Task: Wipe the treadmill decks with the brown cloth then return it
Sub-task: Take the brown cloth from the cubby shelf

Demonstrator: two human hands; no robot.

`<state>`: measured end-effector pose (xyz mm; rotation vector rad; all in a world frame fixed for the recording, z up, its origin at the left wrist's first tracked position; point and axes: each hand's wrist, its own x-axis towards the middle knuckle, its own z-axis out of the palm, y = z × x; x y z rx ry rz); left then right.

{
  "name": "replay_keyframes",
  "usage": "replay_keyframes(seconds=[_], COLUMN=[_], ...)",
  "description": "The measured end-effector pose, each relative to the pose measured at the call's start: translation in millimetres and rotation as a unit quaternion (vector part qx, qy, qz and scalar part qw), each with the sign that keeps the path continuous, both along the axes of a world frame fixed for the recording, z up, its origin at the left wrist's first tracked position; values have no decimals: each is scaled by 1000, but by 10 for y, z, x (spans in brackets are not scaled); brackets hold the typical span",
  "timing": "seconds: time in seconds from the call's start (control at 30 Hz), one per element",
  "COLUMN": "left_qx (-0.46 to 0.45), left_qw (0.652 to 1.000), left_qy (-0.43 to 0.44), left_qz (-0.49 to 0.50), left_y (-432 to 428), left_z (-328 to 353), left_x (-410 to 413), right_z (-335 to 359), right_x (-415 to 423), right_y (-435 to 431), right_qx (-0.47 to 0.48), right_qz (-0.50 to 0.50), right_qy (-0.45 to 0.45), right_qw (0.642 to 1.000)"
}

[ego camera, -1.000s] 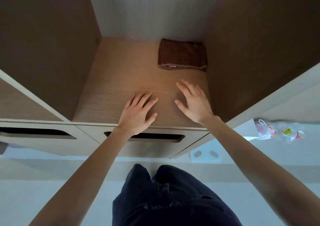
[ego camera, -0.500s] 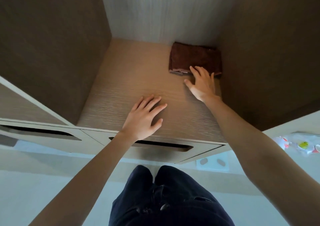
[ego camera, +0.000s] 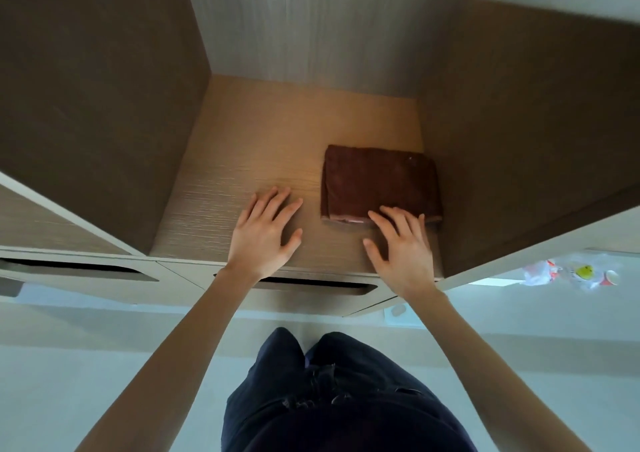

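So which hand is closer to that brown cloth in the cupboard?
The right hand: its fingertips touch the brown cloth's near edge. The left hand lies flat on the shelf, left of the cloth and apart from it.

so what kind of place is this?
Likely a storage cabinet or wardrobe indoors: an open wood-laminate shelf, drawers with cut-out handles below it, a folded brown cloth lying on the shelf.

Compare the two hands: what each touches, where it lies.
The left hand lies flat on the bare shelf, apart from the brown cloth; the right hand rests its fingertips on the cloth's near edge. The left hand is mid-shelf; the right hand is by the right wall. Both are open, fingers straight.
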<state>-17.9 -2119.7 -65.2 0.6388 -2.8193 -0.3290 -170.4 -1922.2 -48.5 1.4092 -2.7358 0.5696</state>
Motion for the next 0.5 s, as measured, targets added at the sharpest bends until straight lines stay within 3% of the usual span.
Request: replay_keyframes(seconds=[0.1,0.23,0.37,0.43,0.5], left_qx=[5,15,20,20,26], left_qw=[1000,1000,1000,1000,999], left_qy=[-9,-9,-5,6,22], left_qz=[-1,4,1,2,7], left_y=[-3,-10,-13,-6,10], left_z=[17,31,38,38,45], left_x=[4,-10,-5,4,16], right_z=[85,223,148,-5,-86], right_x=[133,-96,-329,-297,-233], right_y=[135,-109,-568,-665,-664], right_qx=[-35,-98,-27,43,42], right_qz=[-8,-44,-137,-151,-131], right_qy=[7,-53,-155,-96,-33], right_qw=[999,993,978,983,990])
